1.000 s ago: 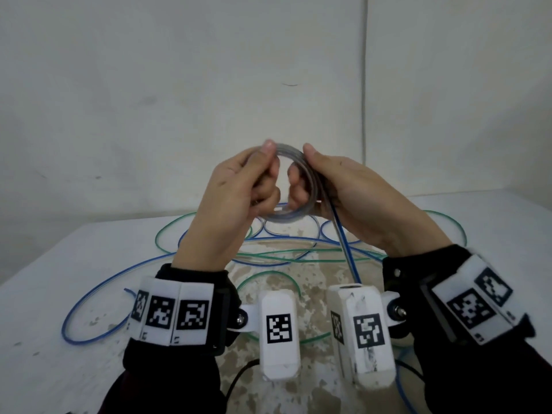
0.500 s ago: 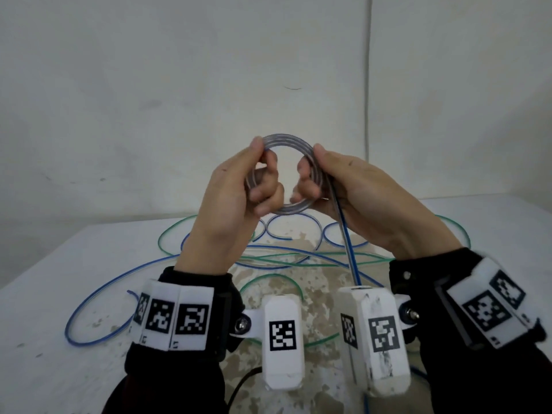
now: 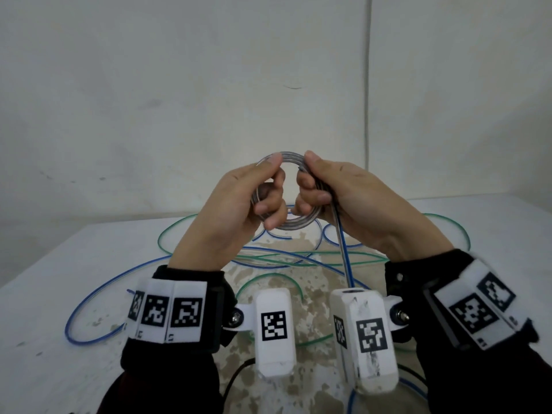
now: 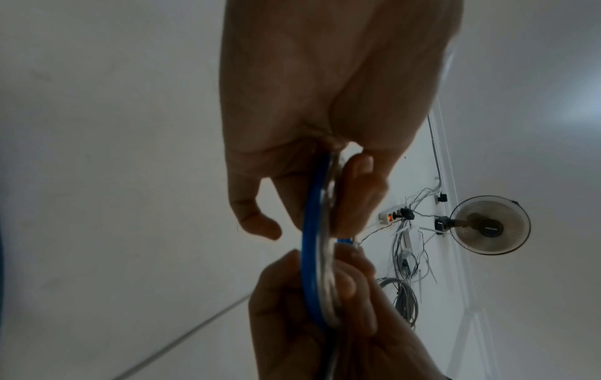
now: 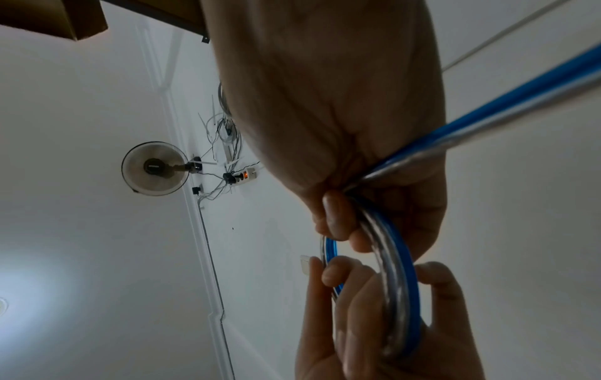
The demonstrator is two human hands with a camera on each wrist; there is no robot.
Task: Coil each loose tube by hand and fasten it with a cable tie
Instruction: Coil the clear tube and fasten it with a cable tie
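The left hand and the right hand are both gripping a small coil of clear, blue-striped tube, raised above the tabletop. Thumbs are pressing on the coil's top while curled fingers are hooking through its opening from either side. The tube's loose tail is trailing down below the right hand toward the wrist. Beneath the hands, loose blue tubes and green tubes are lying tangled on the tabletop.
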